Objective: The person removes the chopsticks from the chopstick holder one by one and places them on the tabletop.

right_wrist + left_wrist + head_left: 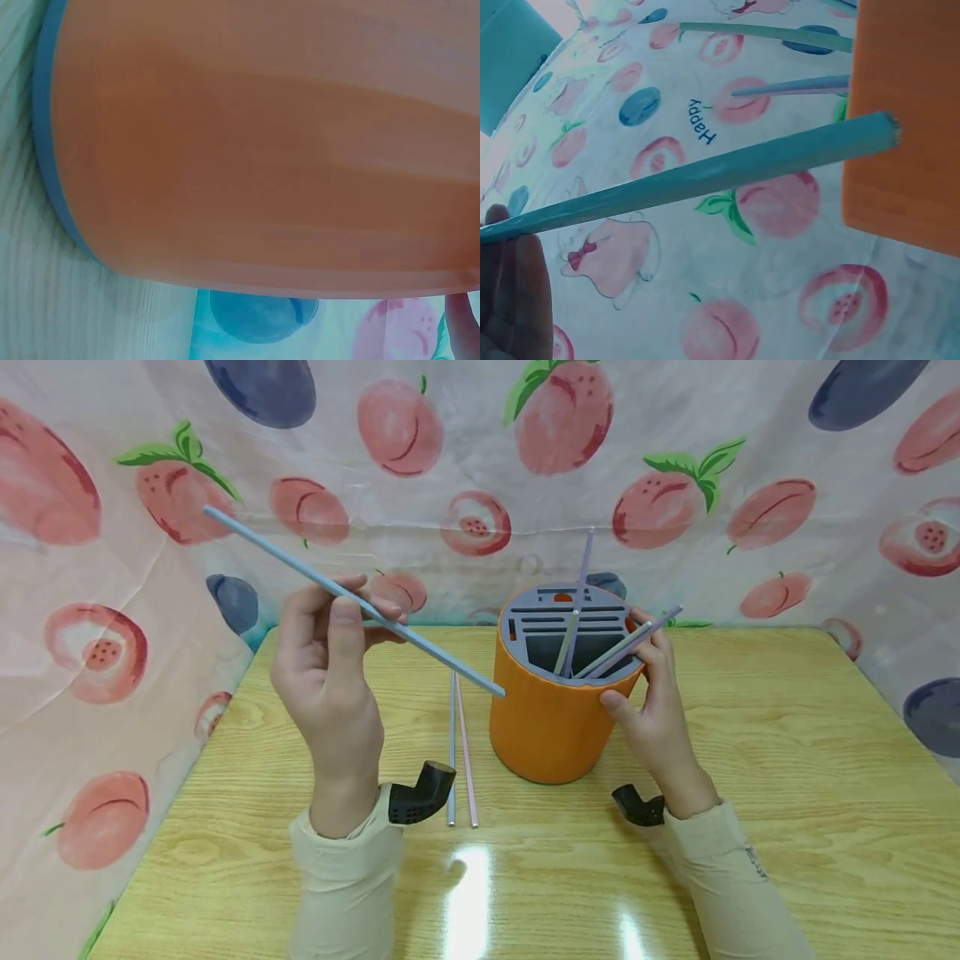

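Note:
My left hand [330,668], raised left of the orange utensil holder [551,727], pinches a light-blue chopstick [300,564] between thumb and fingers. The chopstick slants down to the right, its lower end overlapping the holder's left side in the head view. In the left wrist view, the chopstick [705,174] crosses in front of the holder [907,180]. My right hand [656,702] grips the holder near its upper right rim, thumb in front. Through the grey slotted top [570,618], several pastel purple and green chopsticks [585,568] stand tilted in the large front opening.
On the wood-patterned table [787,777], a blue chopstick [452,760] and a pink chopstick [467,760] lie between the left forearm and the holder. A peach-printed cloth [547,502] hangs behind and along the sides. Black wrist mounts [422,793] stick out from both cuffs.

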A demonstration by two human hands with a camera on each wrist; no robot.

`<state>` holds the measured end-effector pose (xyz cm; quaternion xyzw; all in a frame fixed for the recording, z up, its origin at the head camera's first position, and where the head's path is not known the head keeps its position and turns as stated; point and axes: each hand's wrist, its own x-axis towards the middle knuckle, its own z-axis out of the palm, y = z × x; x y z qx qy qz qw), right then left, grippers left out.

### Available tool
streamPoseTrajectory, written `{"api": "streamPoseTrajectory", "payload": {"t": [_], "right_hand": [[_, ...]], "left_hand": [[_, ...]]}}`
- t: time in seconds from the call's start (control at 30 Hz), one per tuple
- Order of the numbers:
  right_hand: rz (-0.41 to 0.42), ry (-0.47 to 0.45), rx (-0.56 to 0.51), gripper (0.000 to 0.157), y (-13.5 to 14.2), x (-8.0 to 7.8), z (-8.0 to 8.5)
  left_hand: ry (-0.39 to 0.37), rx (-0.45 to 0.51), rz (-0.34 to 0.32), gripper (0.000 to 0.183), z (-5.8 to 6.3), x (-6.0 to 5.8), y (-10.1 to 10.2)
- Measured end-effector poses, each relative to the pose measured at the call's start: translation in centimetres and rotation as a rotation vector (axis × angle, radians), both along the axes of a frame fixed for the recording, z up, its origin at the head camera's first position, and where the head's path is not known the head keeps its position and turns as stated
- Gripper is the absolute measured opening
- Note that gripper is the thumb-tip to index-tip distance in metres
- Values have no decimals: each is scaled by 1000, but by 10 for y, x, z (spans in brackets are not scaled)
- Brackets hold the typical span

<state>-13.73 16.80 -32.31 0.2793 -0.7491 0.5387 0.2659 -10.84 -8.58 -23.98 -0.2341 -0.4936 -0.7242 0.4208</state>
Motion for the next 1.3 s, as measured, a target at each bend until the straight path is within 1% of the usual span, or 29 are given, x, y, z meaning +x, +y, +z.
{"api": "streamPoseTrajectory", "payload": {"t": [0.1, 0.2, 0.3, 0.4, 0.43, 0.5, 0.57, 0.67, 0.8, 0.93, 1.0, 1.17, 1.3], "right_hand": [[3, 2, -4, 73, 0, 1, 0], [1, 1, -3, 73, 1, 1, 0], [0, -2, -3, 72, 0, 2, 0], [0, -8, -7, 73, 0, 2, 0], [0, -10, -9, 73, 0, 3, 0], [1, -13, -11, 73, 0, 3, 0], [1, -19, -14, 73, -1, 3, -1], [-4, -20, -6, 73, 0, 3, -1], [-9, -17, -2, 74, 0, 2, -1], [-7, -11, -5, 74, 0, 3, -1], [-5, -8, -5, 74, 0, 3, -1], [-2, -13, -10, 73, -1, 3, -2], [-5, -14, -6, 73, -1, 3, -2]], "left_hand": [[-40, -58, -2, 17, -1, -1, 3], [-105, -137, 18, 18, -3, -4, 5], [-204, -224, 33, 19, -8, -10, 5], [-312, -313, 50, 20, -17, -18, 5], [-346, -341, 49, 20, -21, -22, 5], [-404, -410, 65, 21, -35, -33, 4], [-448, -484, 83, 22, -49, -44, 3], [-516, -576, 89, 24, -71, -61, 1], [-639, -649, 60, 24, -90, -74, 2], [-787, -703, 28, 24, -107, -84, 1], [-843, -715, 15, 24, -114, -87, 0], [-917, -745, 12, 24, -128, -93, -1], [-980, -785, -9, 31, -137, -97, -1]]}}
